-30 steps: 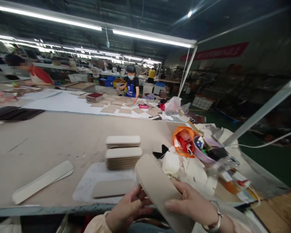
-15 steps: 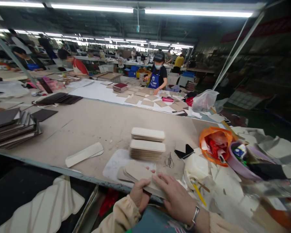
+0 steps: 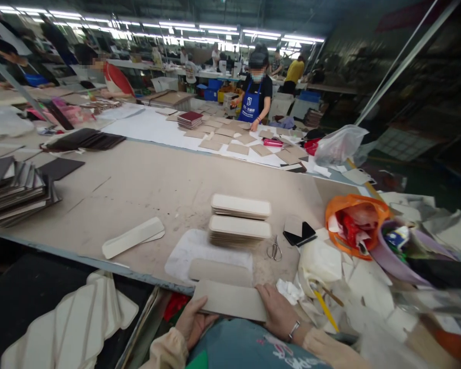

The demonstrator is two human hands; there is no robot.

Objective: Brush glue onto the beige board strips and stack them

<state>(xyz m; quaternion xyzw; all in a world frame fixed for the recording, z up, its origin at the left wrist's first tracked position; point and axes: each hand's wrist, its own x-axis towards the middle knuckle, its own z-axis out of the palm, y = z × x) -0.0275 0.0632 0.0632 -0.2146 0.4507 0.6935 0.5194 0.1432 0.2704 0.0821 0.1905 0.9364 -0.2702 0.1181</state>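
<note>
At the table's front edge I hold a grey-beige strip panel lengthwise between both hands; whether it is one piece or several stacked cannot be told. My left hand grips its left end, thumb on top and fingers underneath. Around the right end closes my right hand, with a bracelet at the wrist. Just beyond, a similar panel lies flat on a white sheet. Behind that stand two stacks of pale rounded strips, a nearer stack and a farther stack.
Small scissors lie right of the stacks, near a black piece. An orange bag, a white container and scraps crowd the right. Loose strips lie left; more strips rest below. A co-worker stands across.
The fanned, slanted panels in my hands are now squared and level, held at both ends. My hands have moved apart. One panel now shows flat on the white sheet. The camera view has tilted downward.
</note>
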